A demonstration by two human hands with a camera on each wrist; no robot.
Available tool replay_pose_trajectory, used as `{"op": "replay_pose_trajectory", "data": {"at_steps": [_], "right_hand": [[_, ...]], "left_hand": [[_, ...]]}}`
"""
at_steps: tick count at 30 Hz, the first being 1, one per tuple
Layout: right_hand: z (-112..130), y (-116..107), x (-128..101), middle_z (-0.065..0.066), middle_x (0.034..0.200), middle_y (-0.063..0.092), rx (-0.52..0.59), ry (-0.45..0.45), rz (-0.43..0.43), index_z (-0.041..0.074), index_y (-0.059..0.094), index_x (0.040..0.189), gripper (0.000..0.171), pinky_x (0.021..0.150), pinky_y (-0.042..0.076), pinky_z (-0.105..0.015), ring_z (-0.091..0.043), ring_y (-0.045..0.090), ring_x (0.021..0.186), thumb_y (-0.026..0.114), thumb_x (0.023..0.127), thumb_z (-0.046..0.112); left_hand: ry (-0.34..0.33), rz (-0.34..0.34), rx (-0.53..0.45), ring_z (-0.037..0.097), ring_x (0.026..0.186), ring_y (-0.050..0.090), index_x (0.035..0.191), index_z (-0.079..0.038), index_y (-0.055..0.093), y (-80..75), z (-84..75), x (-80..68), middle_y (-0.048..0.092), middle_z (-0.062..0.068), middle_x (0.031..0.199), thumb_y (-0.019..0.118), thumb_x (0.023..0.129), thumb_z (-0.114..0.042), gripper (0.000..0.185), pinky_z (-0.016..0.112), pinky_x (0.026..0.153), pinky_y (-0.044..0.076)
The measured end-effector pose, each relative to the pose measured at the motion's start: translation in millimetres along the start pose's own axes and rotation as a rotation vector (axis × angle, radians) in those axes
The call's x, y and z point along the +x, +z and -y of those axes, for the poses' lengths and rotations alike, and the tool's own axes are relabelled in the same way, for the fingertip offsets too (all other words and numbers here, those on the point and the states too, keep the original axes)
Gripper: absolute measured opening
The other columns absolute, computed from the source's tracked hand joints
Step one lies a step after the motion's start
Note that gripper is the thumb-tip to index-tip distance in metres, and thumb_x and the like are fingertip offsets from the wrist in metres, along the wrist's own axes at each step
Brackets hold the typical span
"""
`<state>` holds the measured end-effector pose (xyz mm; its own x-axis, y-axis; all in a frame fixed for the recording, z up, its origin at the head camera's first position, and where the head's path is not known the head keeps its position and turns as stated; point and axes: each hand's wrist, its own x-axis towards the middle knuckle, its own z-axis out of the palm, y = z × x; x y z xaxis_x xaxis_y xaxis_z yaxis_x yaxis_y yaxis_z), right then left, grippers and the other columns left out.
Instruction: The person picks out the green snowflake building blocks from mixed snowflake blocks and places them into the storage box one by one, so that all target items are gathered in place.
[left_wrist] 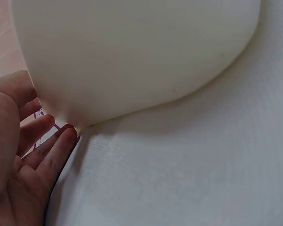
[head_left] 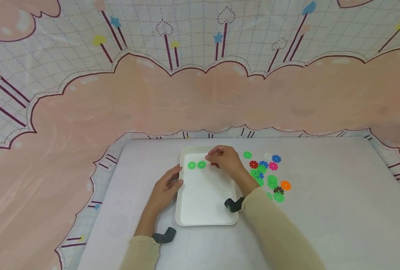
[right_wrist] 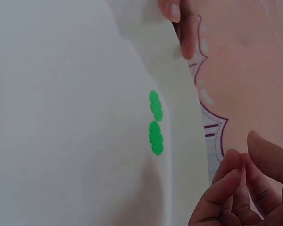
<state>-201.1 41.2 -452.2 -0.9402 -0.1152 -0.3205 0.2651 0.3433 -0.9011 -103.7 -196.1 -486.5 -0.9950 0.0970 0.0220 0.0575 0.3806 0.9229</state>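
Observation:
A white rectangular tray lies on the table, with two green flower-shaped discs side by side near its far left corner. My left hand rests against the tray's left edge, thumb and fingers spread along the rim. In the left wrist view, its fingertips touch the outer wall. Over the far right part of the tray hovers my right hand, just right of the discs. Its fingers are loosely bent in the right wrist view, and no disc shows between them.
Right of the tray lies a loose scatter of flower-shaped discs: several green discs, a red disc, an orange disc, a pink disc, a blue disc and others. My right forearm crosses the tray's near right side. A patterned curtain hangs behind.

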Motion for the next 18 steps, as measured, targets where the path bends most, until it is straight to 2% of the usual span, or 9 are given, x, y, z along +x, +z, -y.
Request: {"op": "replay_pose_trajectory", "data": {"at_steps": [5,13,15,18], "right_hand": [[2,-19,-2,-0.007,0.1,0.072,-0.048,-0.027,-0.004,0.016,0.071,0.109,0.027,0.078,0.061,-0.029,-0.032,0.07,0.098,0.079,0.09,0.033],[-3,-53,-2,-0.006,0.111,0.069,-0.179,-0.079,-0.066,0.019,0.069,0.116,0.036,0.093,0.061,-0.038,-0.026,0.063,0.105,0.079,0.089,0.04],[-7,-61,-2,-0.007,0.111,0.069,-0.209,-0.091,-0.083,0.018,0.069,0.117,0.036,0.09,0.061,-0.037,-0.026,0.063,0.103,0.078,0.09,0.04],[-13,-73,-2,-0.008,0.112,0.07,-0.273,-0.117,-0.1,0.017,0.069,0.12,0.037,0.079,0.061,-0.032,-0.026,0.062,0.101,0.077,0.091,0.039]], "left_hand": [[-0.006,0.003,0.003,0.036,0.139,0.053,0.146,-0.002,0.052,-0.6,3.7,0.7,0.044,0.013,0.16,0.063,0.1,-0.009,0.048,0.041,0.11,0.052],[0.002,-0.008,0.029,0.034,0.14,0.053,0.148,-0.009,0.053,1.8,34.0,8.2,0.043,0.007,0.161,0.064,0.1,-0.011,0.049,0.042,0.11,0.053],[0.009,-0.006,0.025,0.032,0.139,0.054,0.147,-0.012,0.054,1.3,37.0,9.3,0.044,0.004,0.16,0.065,0.1,-0.014,0.048,0.04,0.109,0.054],[0.02,0.002,0.017,0.028,0.138,0.055,0.146,-0.016,0.055,0.4,39.1,9.8,0.045,0.0,0.16,0.066,0.1,-0.017,0.048,0.036,0.108,0.055]]}}
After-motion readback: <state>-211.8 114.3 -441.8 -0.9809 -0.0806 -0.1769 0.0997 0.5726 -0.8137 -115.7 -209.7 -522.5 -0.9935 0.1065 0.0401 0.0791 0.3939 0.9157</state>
